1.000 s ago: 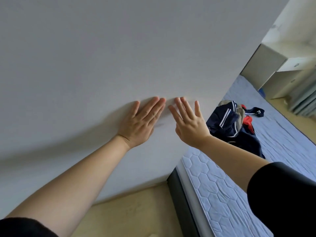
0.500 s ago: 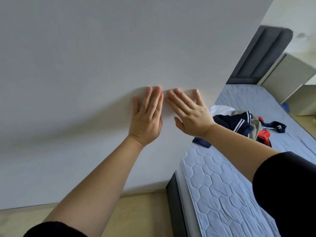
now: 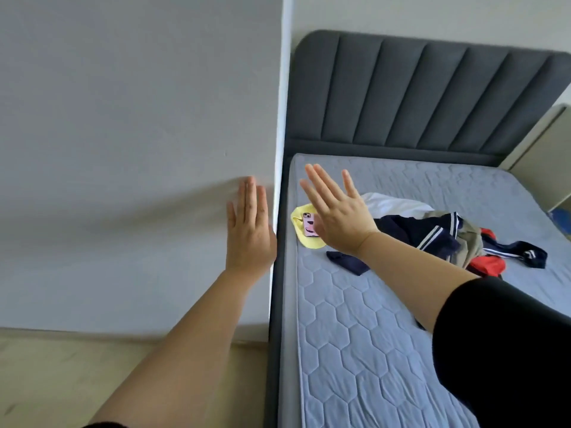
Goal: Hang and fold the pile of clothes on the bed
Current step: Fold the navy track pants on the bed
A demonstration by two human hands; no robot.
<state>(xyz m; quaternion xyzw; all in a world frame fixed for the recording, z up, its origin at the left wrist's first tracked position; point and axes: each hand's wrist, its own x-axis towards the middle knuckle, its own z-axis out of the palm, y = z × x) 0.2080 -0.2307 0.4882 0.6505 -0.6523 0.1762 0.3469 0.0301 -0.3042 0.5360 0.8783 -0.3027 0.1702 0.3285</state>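
A pile of clothes [image 3: 445,233] lies on the blue quilted mattress [image 3: 355,335]: navy pieces with white stripes, a white one, a beige one and a red one. A yellow garment [image 3: 304,236] with a pink phone [image 3: 309,225] on it lies near the bed's left edge, partly hidden by my right hand. A small navy piece [image 3: 347,262] lies apart. My left hand [image 3: 248,233] lies flat with straight fingers against the white wall panel [image 3: 139,149]. My right hand [image 3: 336,211] is held up over the bed, fingers straight, holding nothing.
The dark grey padded headboard [image 3: 432,94] stands at the far end of the bed. A pale cabinet [image 3: 543,156] sits at the right. Wooden floor [image 3: 92,381] lies to the left of the dark bed frame [image 3: 275,335].
The view has swung right, and the headboard and more of the bed have come into sight. My right hand has left the wall and now hovers over the bed; my left stays on the wall.
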